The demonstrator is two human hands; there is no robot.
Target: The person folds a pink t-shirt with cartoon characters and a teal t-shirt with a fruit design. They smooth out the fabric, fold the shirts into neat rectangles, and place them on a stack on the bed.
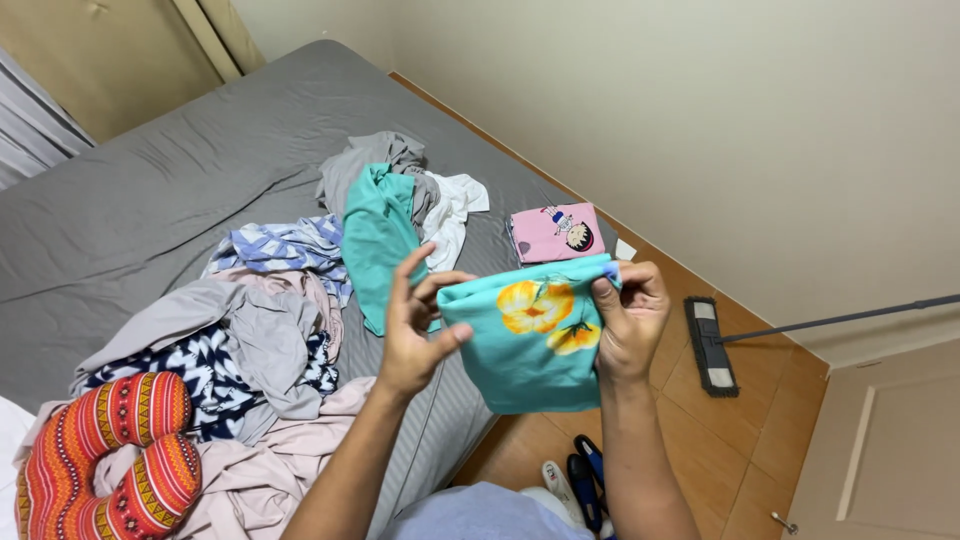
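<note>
Left of centre, a pile of clothes [270, 300] lies on the grey bed [130, 200]. The left hand [415, 330] pinches the left edge of a turquoise flowered cloth [530, 345], fingers partly spread. The right hand [628, 315] grips its top right corner, holding it above the bed edge.

Only 1 view is given, taken from a camera worn on the head. It is aimed steeply downward and forward, over the forearms, onto the near corner of a grey bed [150, 210] and the tiled floor [740, 420] beside it. The hands are seen close up; the wall [700, 130] is reached farther off. No 2nd view is provided, so nothing is shared.
</note>
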